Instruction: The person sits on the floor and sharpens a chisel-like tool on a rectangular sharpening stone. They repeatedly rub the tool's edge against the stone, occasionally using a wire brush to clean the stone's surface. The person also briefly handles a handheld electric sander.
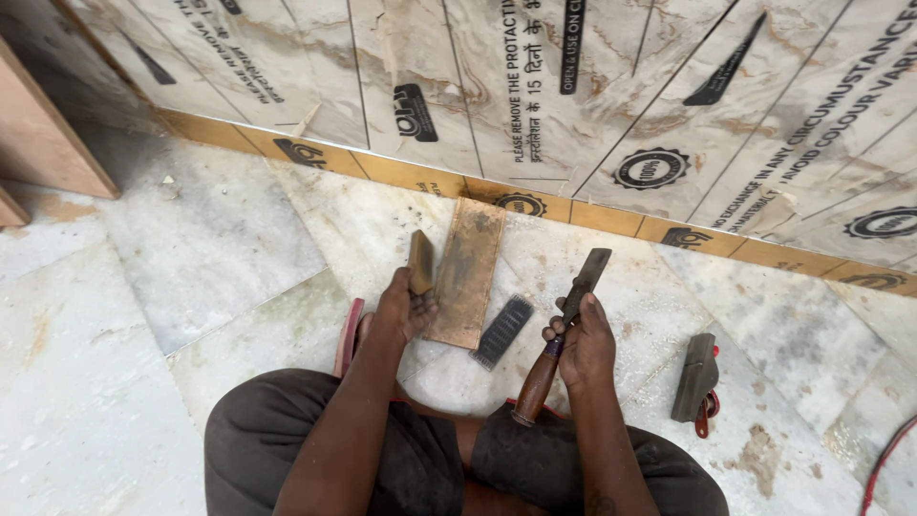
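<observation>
On the floor (191, 248), a flat board (465, 272) lies before the wall panel (573, 86). A small file block (502, 331) lies right of it; a plane (695, 377) farther right.

A pale marble floor (191, 248) fills most of the frame, dusty and stained; across the top leans a wall panel (592, 86) under printed protective film, with a yellow-brown strip (611, 218) along its foot; a wooden board edge (38, 134) juts in at the upper left; a small dark ribbed block (503, 331) lies at centre; a dark wooden plane (694, 378) rests at the lower right; a red cable (884, 459) curves in at the lower right corner.
</observation>
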